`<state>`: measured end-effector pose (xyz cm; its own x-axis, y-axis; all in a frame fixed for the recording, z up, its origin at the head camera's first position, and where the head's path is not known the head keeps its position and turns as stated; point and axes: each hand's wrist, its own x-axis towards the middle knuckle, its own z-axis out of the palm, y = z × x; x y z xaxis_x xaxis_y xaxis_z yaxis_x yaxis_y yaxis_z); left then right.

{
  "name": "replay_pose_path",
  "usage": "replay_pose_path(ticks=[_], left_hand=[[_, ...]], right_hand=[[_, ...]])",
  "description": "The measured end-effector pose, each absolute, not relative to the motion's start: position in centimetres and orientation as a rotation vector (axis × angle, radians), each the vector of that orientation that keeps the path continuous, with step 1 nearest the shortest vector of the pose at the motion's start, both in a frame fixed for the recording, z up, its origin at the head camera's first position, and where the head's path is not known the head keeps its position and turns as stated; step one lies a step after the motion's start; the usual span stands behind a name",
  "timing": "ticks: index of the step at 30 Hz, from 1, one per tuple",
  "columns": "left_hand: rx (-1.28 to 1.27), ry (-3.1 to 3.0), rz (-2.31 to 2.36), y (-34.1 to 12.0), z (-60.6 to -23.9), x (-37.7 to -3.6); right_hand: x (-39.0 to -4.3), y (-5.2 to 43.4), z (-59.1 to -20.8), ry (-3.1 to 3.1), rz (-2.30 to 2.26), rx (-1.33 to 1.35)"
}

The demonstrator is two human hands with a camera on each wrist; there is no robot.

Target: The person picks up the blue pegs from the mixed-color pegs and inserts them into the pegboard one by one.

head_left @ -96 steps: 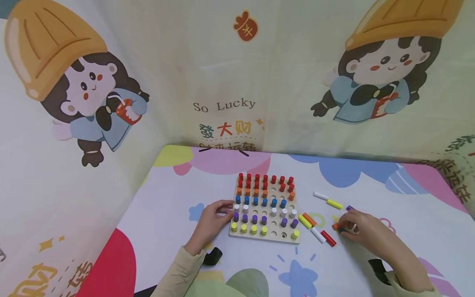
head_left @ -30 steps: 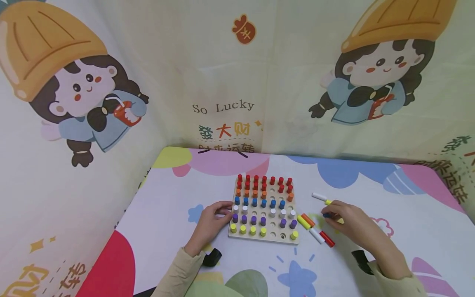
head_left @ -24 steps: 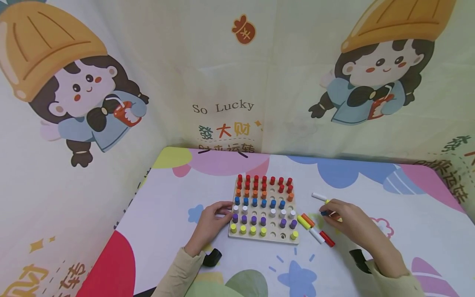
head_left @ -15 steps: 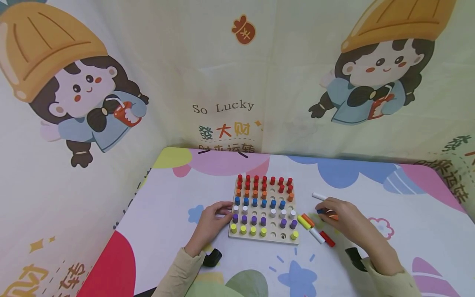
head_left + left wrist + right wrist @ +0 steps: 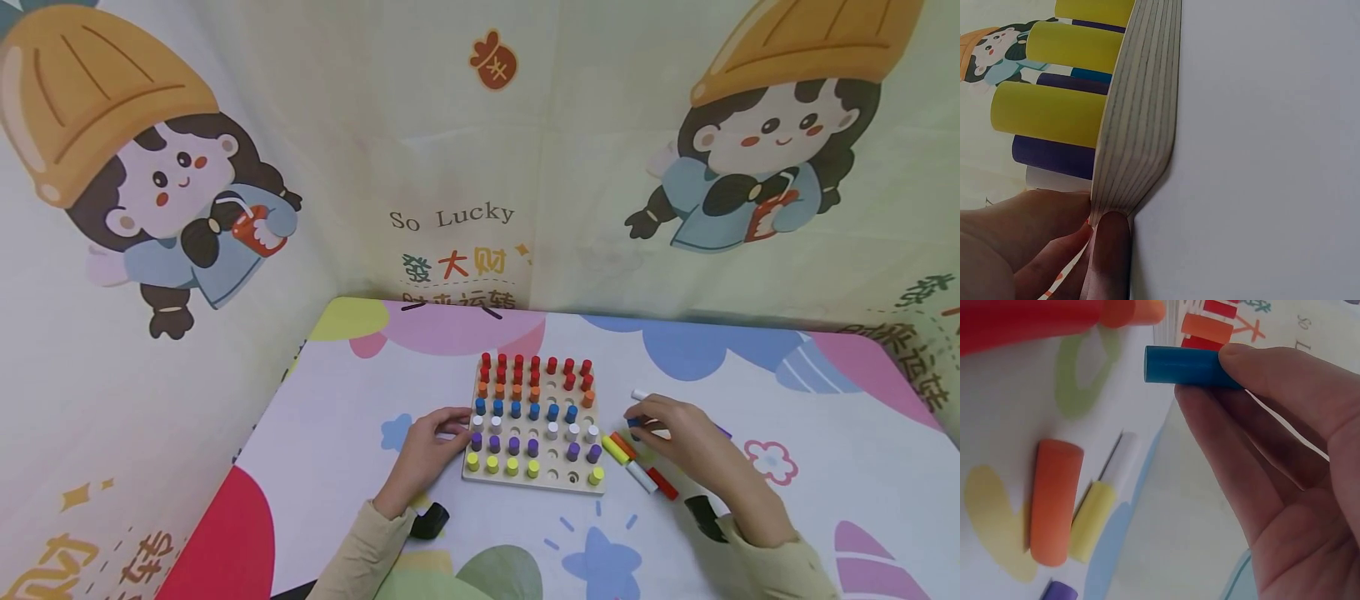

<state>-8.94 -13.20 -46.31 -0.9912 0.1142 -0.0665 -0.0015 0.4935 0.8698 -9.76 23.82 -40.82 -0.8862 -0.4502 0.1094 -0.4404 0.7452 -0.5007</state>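
Note:
A wooden pegboard (image 5: 525, 481) lies on the table, with rows of red, orange, blue, white, purple and yellow pegs upright in it and several bare holes. At its left edge my left hand (image 5: 429, 450) grips the board; in the left wrist view the thumb and a fingertip pinch its corner beside a yellow peg (image 5: 1047, 114). Right of the board, my right hand (image 5: 686, 429) holds a blue peg (image 5: 1182, 365) between thumb and fingers, lifted above the table. In the head view only a bit of that blue peg (image 5: 634, 423) shows.
Loose yellow (image 5: 615, 450), orange (image 5: 623, 444), white (image 5: 641, 477) and red (image 5: 663, 483) pegs lie between board and right hand. Farther off lie another white peg (image 5: 1120, 459), a yellow peg (image 5: 1093, 519), an orange peg (image 5: 1057, 503) and a purple peg (image 5: 1060, 592). A printed curtain hangs behind.
My right hand has picked up the blue peg from the loose ones at the right and moved left with it toward the board. My left hand stays on the board's edge.

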Motion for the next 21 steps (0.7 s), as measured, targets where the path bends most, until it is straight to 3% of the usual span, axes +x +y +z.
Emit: replay_pose_path(ticks=[21], left_hand=[[0.126, 2.622, 1.534, -13.3, -46.5, -9.1]], right_hand=[[-11.1, 22.0, -40.9, 2.879, -0.899, -0.755]])
